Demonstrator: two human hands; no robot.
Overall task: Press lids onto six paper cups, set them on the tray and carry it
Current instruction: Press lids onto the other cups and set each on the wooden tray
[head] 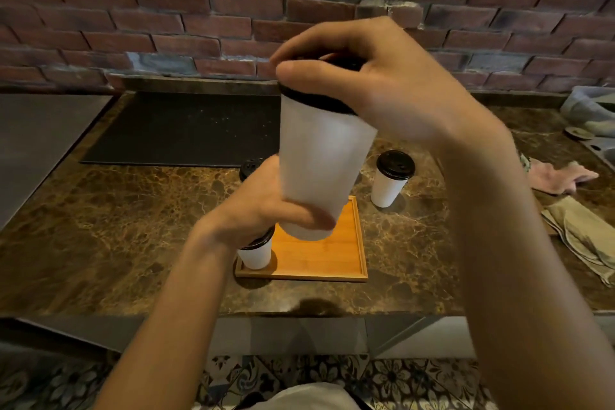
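High above the counter I hold a white paper cup, tilted a little. My left hand grips its lower part. My right hand curls over the black lid on its rim, thumb on the front edge. Below lies a wooden tray with one lidded cup at its near left corner, partly behind my left wrist. Another lidded cup stands on the counter right of the tray. A black lid shows behind my left hand; what it sits on is hidden.
The marble counter runs to a brick wall. A dark mat lies at the back left. Cloths lie at the right: pink, beige, grey. The counter's front edge is near my body.
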